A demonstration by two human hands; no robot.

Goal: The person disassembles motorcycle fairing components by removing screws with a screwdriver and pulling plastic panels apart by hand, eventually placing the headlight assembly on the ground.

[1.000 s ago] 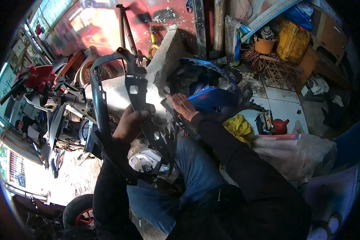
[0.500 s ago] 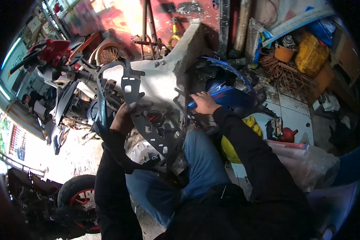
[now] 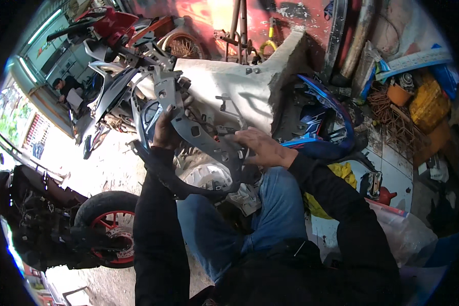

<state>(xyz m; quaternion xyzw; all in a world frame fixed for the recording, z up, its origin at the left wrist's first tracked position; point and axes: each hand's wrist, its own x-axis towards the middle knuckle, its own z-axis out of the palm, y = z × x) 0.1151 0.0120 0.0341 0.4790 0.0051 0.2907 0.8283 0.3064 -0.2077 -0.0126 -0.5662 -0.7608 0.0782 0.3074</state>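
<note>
A dark grey plastic motorcycle fairing panel, with slots, holes and curved arms, is held up tilted over my lap. My left hand is closed round its left side, with some fingers hidden behind it. At its right edge, my right hand has its fingers bent over the plastic, with the thumb lower down; the fingertips are partly hidden. Just beyond my right hand, a glossy blue fairing piece lies on the floor. Below the panel, between my knees, is a clear and whitish lamp-like part, partly covered.
A pale concrete block stands ahead. Motorcycle bodywork crowds the left, with a red-rimmed wheel nearer. A person sits at the far left. Yellow cloth, a red funnel-like item and plastic wrapping lie on the right.
My right hand has come away from beside the blue fairing piece and onto the panel's lower right edge. The panel has tilted in my left hand, and the view has shifted leftward.
</note>
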